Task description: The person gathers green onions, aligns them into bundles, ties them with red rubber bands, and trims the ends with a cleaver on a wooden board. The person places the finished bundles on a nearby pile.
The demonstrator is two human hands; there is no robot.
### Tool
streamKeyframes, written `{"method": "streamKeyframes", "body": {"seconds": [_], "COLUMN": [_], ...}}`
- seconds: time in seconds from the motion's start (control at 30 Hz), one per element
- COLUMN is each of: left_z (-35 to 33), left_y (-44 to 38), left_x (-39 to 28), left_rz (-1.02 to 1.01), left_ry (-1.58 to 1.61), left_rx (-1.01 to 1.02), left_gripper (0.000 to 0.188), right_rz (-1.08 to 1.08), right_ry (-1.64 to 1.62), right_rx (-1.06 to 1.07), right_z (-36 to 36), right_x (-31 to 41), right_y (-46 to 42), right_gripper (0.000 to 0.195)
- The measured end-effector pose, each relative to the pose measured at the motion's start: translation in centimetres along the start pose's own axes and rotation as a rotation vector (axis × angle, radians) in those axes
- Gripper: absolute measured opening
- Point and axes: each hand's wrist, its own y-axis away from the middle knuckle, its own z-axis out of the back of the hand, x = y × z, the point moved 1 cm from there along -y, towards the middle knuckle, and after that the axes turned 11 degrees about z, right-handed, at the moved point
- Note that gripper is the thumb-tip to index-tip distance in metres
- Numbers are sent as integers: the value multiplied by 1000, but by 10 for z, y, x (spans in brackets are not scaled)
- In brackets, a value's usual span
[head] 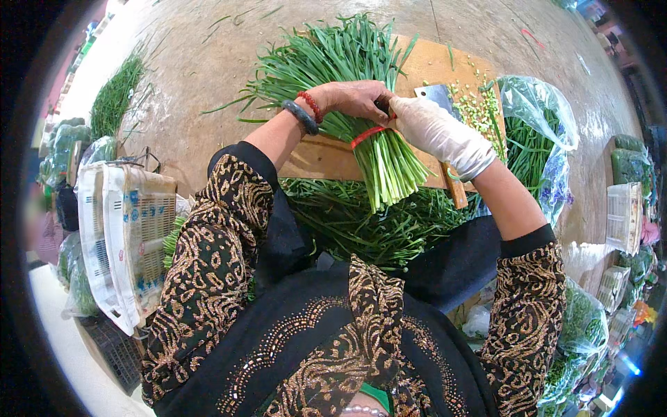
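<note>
A thick bundle of garlic chives [333, 57] lies slanted across a wooden board [323, 159], pale cut stems [393, 172] overhanging its near edge. Around the stems runs a red tie [366, 136]. My left hand [359, 99], bare with two bracelets at the wrist, rests over the bundle, fingertips pinched at the tie. Meeting it there is my right hand [435, 127] in a whitish glove, its fingers also on the tie; the exact grip is partly hidden. Beneath the right hand lies a cleaver [436, 96], its wooden handle [454, 187] pointing towards me.
Chopped stem ends [477, 104] litter the board's right side. Loose greens [359, 224] lie between my legs. A plastic bag of greens [534, 140] stands right of the board. White crates [130, 229] stand at left, and more greens [120, 94] lie on the floor.
</note>
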Motion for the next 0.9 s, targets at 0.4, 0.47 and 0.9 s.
{"method": "streamKeyframes", "body": {"seconds": [0.4,0.47,0.9], "left_z": [4,3,52], "left_y": [-1,0,59], "left_x": [2,2,-4], "left_rz": [-61,-74,60], "left_ry": [69,61,-672], "left_rx": [128,105,-468], "left_gripper": [41,40,47], "right_rz": [-233,-170,-231], "right_ry": [-224,-152,-172], "right_rx": [318,361,220], "right_z": [35,32,99], "right_x": [21,17,-36], "right_y": [-15,-19,-79], "right_gripper": [45,44,35]}}
